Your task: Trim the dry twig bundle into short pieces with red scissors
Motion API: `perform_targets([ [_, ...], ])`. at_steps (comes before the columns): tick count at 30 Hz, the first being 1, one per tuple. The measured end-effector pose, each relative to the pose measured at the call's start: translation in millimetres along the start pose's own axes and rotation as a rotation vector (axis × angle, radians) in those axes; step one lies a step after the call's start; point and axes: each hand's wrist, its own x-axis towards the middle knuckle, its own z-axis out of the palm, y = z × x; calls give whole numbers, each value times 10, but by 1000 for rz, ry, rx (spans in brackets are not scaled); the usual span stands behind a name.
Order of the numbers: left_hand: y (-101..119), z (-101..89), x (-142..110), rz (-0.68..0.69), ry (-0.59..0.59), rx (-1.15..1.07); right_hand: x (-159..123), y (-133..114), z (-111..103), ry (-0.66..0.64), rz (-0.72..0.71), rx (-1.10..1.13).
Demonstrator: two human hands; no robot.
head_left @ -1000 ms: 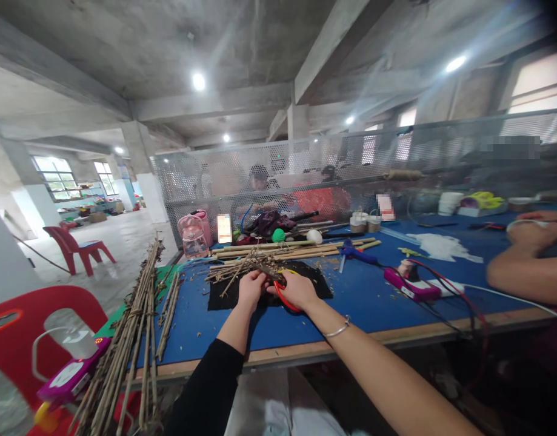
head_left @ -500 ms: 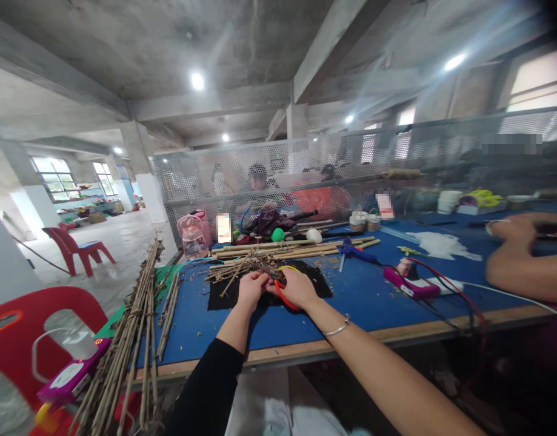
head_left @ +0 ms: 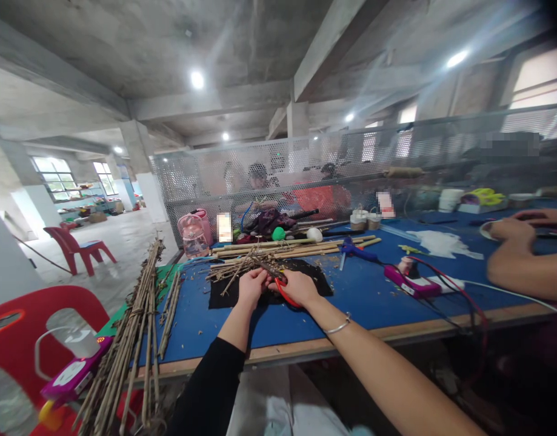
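My right hand (head_left: 297,287) is closed around scissors with a red handle (head_left: 287,295). Their dark blades (head_left: 268,267) point up and to the left, over a heap of cut twigs (head_left: 242,261). Beside the blades, the fingertips of my left hand (head_left: 251,287) are pinched together; whatever they hold is too small to make out. Both hands are close together over a black cloth (head_left: 321,280) littered with twig scraps, on the blue tabletop (head_left: 205,330).
Long bundled sticks (head_left: 133,327) lean at the left table edge, near a red chair (head_left: 46,303). Behind the heap lie longer canes (head_left: 300,249). To the right are a blue glue gun (head_left: 362,251), a purple power strip (head_left: 412,284) with cables, and another person's arm (head_left: 510,260).
The scissors have turned in my right hand: their blades show more clearly, and the yellow part above the hand is out of sight. My left hand has hardly moved.
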Motion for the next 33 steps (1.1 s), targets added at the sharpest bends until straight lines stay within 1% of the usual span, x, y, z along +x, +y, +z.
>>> perform_targets([
  [5,6,10,-3,13,30,43,-13,-21,2,17,9,-16],
  [10,-12,13,-2,22,24,111,-32,-32,11,71,-69,26],
  [12,-20,9,0,25,4,118,-33,-26,12,77,-74,32],
  [17,-28,3,3,47,-38,75,-27,-27,9,55,-38,43],
  [23,-31,12,-5,43,20,128,-25,-48,2,38,-13,57],
  [29,-36,12,-7,61,2,126,-15,-33,1,5,8,35],
  [33,-21,12,-4,53,51,124,-2,-15,10,-6,14,-1],
])
